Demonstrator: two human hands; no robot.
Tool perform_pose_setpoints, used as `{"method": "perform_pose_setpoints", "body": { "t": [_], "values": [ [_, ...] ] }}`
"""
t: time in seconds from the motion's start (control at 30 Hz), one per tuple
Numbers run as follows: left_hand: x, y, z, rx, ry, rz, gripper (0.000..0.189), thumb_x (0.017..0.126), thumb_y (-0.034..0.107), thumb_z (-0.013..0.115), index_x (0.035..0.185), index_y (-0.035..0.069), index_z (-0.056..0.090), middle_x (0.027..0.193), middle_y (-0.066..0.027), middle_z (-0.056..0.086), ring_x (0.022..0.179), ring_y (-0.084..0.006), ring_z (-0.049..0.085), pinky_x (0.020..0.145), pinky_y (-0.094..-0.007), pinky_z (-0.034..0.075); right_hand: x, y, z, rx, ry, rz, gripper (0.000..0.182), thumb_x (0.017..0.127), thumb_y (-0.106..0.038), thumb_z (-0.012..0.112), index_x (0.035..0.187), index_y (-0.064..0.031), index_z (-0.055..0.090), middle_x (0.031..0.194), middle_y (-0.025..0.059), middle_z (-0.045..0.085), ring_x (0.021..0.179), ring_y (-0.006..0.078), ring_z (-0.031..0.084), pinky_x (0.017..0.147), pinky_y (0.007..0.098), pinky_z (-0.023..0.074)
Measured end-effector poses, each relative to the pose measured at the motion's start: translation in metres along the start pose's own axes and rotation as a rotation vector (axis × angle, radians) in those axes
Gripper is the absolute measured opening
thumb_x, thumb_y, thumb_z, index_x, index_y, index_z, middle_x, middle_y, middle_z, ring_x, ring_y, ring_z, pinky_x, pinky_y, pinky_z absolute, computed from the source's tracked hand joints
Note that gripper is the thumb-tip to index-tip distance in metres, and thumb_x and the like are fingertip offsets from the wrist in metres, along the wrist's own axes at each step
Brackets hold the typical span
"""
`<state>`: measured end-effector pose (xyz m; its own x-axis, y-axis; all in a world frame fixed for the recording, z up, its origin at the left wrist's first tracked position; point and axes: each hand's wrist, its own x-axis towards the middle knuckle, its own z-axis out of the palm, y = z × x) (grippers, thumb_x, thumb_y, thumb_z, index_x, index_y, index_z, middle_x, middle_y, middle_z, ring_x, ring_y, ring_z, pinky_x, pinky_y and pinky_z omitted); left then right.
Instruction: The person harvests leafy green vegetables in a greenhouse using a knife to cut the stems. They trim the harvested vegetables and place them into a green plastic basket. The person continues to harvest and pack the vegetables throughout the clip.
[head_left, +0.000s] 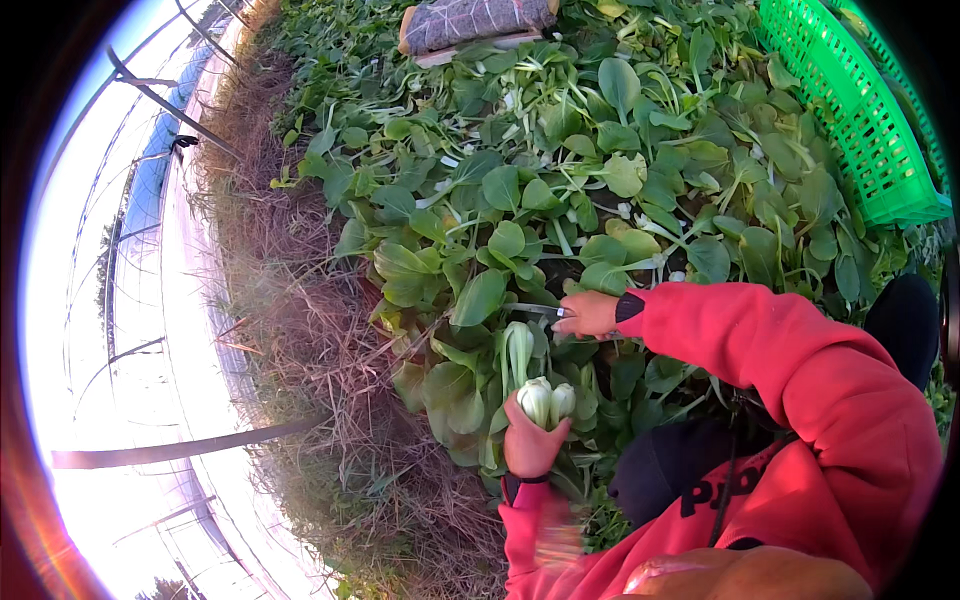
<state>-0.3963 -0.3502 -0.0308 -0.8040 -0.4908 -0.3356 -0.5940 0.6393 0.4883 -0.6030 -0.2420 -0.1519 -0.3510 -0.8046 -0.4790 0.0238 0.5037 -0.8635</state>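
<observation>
My left hand (531, 442) is closed around heads of bok choy (534, 399), their pale bases turned up between thumb and fingers. Another pale-stalked bok choy (519, 346) shows just beyond those bases; whether my hand grips it too, I cannot tell. A little farther ahead, my right hand (589, 313) grips a knife (531, 308), its thin metal blade pointing left among the leaves. Most of the handle is hidden in my fist. Broad green leaves (480, 297) surround the blade, and more leaves hang below my left hand.
A green slatted plastic crate (855, 112) stands at the upper right. Ahead, a wrapped, string-tied bundle (480, 22) rests on a board among loose leaves and stalks (577, 142). Dry grass (322, 360) borders the bed on the left, beside curved metal framing (187, 448) and plastic sheeting.
</observation>
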Motion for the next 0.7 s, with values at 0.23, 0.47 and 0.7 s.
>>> {"method": "perform_pose_setpoints", "body": {
  "t": [0.23,0.47,0.7],
  "values": [
    [-0.004,0.026,0.018,0.235,0.077,0.253,0.077,0.064,0.023,0.074,0.13,0.01,0.034,0.099,-0.0181,0.061,0.084,-0.0337,0.061,0.069,-0.0415,0.05,-0.022,-0.035,-0.014,0.562,-0.018,0.084,0.063,0.073,-0.057,0.065,0.1,-0.0019,0.051,0.076,0.0086,0.059,0.038,0.0108,0.046,0.034,0.0268,0.0391],
    [0.003,0.041,0.042,0.262,0.067,0.506,0.077,0.058,0.012,0.074,0.126,0.003,0.04,0.116,-0.0169,0.054,0.102,-0.0338,0.055,0.083,-0.041,0.046,-0.012,-0.005,-0.004,0.518,-0.043,0.226,0.042,0.074,-0.043,0.07,0.079,-0.0062,0.051,0.057,-0.0001,0.047,0.041,0.0099,0.045,0.036,0.0248,0.0366],
    [-0.002,0.043,0.028,0.175,0.026,0.462,0.089,0.057,0.011,0.074,0.134,0.008,0.032,0.118,-0.015,0.053,0.092,-0.032,0.06,0.075,-0.0407,0.049,-0.041,-0.024,-0.082,1.115,0.188,-0.162,0.024,0.083,-0.025,0.064,0.089,-0.0068,0.048,0.056,0.0003,0.049,0.038,0.0074,0.042,0.035,0.0233,0.0344]
  ]
}}
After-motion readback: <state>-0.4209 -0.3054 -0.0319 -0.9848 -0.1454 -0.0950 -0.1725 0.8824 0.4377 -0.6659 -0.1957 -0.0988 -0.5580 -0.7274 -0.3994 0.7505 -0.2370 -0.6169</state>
